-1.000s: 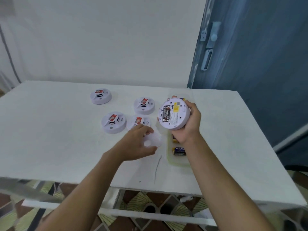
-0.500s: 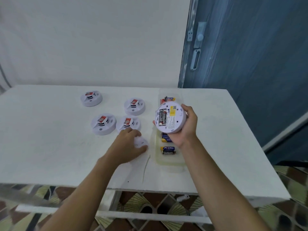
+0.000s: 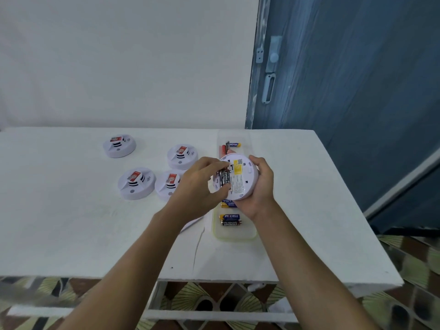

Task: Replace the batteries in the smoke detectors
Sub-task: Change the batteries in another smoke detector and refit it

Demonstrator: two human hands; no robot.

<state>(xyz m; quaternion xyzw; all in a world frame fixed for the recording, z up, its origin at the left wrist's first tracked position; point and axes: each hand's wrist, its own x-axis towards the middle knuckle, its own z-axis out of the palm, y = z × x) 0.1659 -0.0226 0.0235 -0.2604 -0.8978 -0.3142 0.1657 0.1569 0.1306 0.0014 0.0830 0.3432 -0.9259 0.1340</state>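
Left fingers on a battery in the held detector

The left hand's [image 3: 197, 186] fingers [image 3: 214, 163] are curled, forefinger and thumb pinching the two ends of a black battery [image 3: 225, 177] that sits in the detector's [image 3: 240, 179] open back. The right hand [image 3: 259, 186] grips that white round detector from the right, its fingers [image 3: 256, 160] clamped over the far rim and its palm under the near rim. The label side is tilted up toward the camera. The detector is held above a clear tray [image 3: 235, 235] on the white bench [image 3: 71, 222]. Loose batteries [image 3: 230, 219] lie in the tray, some at its near end and some at its far end. Four more detectors [image 3: 136, 183] stand face up on the bench to the left, the nearest partly hidden behind the left hand.
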